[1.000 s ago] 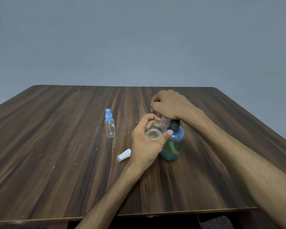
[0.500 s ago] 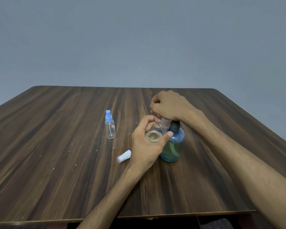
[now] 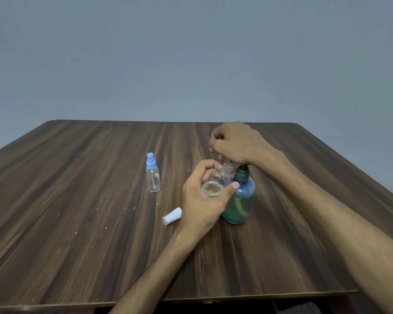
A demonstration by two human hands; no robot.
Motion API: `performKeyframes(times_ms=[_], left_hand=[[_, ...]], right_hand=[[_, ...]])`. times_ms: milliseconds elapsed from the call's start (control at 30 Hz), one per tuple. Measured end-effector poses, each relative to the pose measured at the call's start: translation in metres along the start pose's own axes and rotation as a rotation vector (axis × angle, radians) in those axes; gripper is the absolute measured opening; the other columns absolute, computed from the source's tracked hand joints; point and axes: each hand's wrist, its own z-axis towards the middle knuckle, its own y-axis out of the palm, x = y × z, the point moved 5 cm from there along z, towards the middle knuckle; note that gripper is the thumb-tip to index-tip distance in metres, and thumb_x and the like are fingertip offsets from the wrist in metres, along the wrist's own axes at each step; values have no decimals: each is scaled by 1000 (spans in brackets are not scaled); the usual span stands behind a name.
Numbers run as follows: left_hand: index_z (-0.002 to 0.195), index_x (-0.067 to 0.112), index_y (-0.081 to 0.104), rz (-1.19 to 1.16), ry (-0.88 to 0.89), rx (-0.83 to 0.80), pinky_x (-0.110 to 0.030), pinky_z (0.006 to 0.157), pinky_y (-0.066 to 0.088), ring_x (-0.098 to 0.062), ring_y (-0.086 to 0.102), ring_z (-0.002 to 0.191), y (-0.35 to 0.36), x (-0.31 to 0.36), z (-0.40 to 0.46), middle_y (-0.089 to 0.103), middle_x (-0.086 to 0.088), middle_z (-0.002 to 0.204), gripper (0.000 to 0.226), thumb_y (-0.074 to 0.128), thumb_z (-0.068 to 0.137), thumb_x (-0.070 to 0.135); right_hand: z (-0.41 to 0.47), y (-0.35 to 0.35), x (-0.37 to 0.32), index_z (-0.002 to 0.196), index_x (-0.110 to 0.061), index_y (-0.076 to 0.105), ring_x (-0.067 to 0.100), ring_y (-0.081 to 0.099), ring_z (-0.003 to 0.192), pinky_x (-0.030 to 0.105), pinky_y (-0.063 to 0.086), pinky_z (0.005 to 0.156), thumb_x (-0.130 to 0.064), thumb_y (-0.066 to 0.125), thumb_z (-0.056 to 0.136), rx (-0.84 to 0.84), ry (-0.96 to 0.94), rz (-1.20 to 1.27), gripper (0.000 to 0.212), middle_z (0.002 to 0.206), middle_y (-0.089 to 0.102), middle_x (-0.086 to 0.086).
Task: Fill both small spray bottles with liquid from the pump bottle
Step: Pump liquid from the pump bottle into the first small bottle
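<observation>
My left hand [image 3: 204, 200] grips a small clear spray bottle [image 3: 216, 184], uncapped and tilted, its threaded neck [image 3: 227, 169] pointing up toward the pump. A little liquid shows at its bottom. My right hand [image 3: 236, 143] covers the pump head of the blue pump bottle [image 3: 241, 200], fingers curled round it. The pump head itself is hidden under the hand. The second small spray bottle [image 3: 153, 175], clear with a blue sprayer top, stands upright to the left, apart from both hands.
A white cap [image 3: 172, 215] lies on its side on the wooden table [image 3: 77, 223], just left of my left wrist. Small crumbs dot the tabletop. A grey wall rises behind the table's far edge.
Both hands and bottles keep nearly the same pose. My right hand has risen slightly over the pump.
</observation>
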Motion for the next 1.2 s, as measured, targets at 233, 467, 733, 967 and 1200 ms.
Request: performKeyframes(times_ms=[233, 467, 733, 967, 1200], left_hand=[[110, 8, 64, -3, 2, 4, -30, 84, 62, -21, 79, 91, 0, 0, 0, 80, -1, 95, 41, 93, 81, 1], [110, 8, 64, -2, 5, -4, -28, 82, 61, -19, 78, 89, 0, 2, 0, 79, 0, 94, 42, 93, 81, -1], [109, 11, 64, -24, 15, -10, -34, 85, 63, -24, 79, 91, 1, 0, 1, 81, -5, 95, 41, 92, 80, 4], [109, 11, 65, -18, 16, -6, -33, 81, 62, -23, 77, 89, -1, 0, -1, 79, -2, 93, 41, 93, 80, 3], [109, 11, 66, -27, -6, 1, -33, 82, 62, -24, 78, 89, 0, -1, 1, 80, -3, 94, 42, 94, 78, 8]], right_hand=[[1, 3, -2, 87, -17, 77, 24, 71, 79, 35, 53, 69, -29, 57, 87, -4, -16, -23, 24, 78, 77, 0], [-2, 4, -3, 83, -18, 76, 22, 69, 76, 32, 48, 64, -31, 55, 82, -21, -5, -2, 25, 76, 76, -2], [0, 4, -5, 83, -21, 78, 20, 71, 76, 43, 59, 77, -31, 52, 86, -133, 20, 89, 28, 75, 79, -3], [-3, 7, -11, 90, -21, 79, 25, 73, 94, 46, 58, 89, -36, 43, 87, -236, 33, 57, 39, 88, 79, -2], [-3, 10, -9, 90, -21, 78, 26, 71, 91, 48, 59, 87, -31, 50, 92, -218, 34, -20, 29, 91, 77, 2]])
